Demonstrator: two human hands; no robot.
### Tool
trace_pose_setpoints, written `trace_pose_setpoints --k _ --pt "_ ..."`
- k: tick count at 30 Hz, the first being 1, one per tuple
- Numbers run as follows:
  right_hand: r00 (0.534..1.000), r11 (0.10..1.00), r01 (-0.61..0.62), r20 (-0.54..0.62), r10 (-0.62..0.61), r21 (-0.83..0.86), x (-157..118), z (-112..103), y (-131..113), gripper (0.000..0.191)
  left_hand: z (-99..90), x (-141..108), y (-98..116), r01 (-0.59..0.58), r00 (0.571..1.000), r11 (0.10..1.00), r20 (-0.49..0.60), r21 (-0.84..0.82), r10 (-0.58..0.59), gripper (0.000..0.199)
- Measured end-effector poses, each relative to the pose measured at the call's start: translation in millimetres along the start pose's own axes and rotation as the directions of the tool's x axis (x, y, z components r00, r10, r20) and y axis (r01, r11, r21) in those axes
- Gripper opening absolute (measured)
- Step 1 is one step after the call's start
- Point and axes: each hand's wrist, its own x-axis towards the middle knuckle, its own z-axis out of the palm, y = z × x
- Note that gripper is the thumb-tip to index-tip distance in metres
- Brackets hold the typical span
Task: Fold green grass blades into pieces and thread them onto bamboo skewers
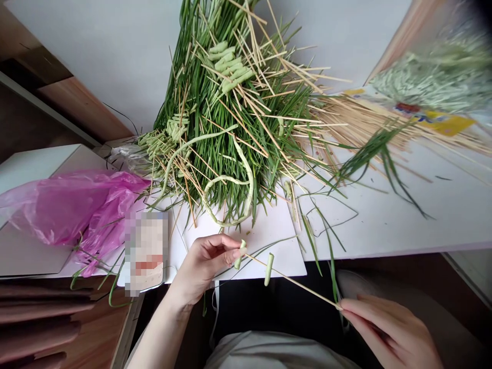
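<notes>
My left hand (209,261) pinches a short piece of long green bean (240,254) between thumb and fingertips, at the far end of a thin bamboo skewer (303,287). Closed around the skewer's other end is my right hand (388,328), at the lower right. A second bean piece (269,269) sits on the skewer partway along, crosswise to it. Beyond my left hand a long, uncut bean (249,189) lies looped over a big heap of green chives (215,138). Several cut bean pieces (230,66) on skewers rest on the heap.
Many loose bamboo skewers (353,115) spread to the right of the heap. At the back right is a clear bag of pale green pieces (434,77). A pink plastic bag (73,205) and a blurred-out phone (148,253) lie left. Stray chives (313,246) hang over the table's front edge.
</notes>
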Motion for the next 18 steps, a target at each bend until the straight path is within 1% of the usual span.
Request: trace_pose_setpoints --k 2,4,10,13,16,18 --pt "1.0 1.0 -0.003 0.009 0.003 0.024 0.2 0.6 -0.5 0.02 1.8 0.1 0.4 0.004 1.0 1.0 -0.001 -0.005 -0.004 0.021" --pt "0.999 0.998 -0.031 0.013 0.03 0.053 -0.4 1.8 -0.8 0.019 3.5 0.2 0.8 0.005 1.0 1.0 -0.002 -0.023 -0.005 0.021" --pt "0.996 0.992 -0.081 -0.023 0.084 0.098 -0.2 4.3 -3.3 0.017 9.8 -2.3 1.8 0.006 1.0 0.997 0.005 -0.071 -0.006 0.02" --pt "0.996 0.989 -0.081 -0.019 0.084 0.127 2.9 6.3 -7.2 0.018 19.1 -5.9 0.4 0.029 0.999 0.996 0.019 -0.08 -0.028 0.021" --pt "0.998 0.983 -0.068 0.001 0.069 0.173 5.2 10.0 -11.2 0.017 30.9 -7.9 -0.7 0.062 0.996 0.992 0.075 -0.107 -0.054 0.021" --pt "0.995 0.976 -0.098 0.004 0.099 0.195 4.9 12.1 -12.9 0.015 35.7 -7.5 0.2 0.031 0.997 0.991 0.081 -0.127 -0.021 0.022"
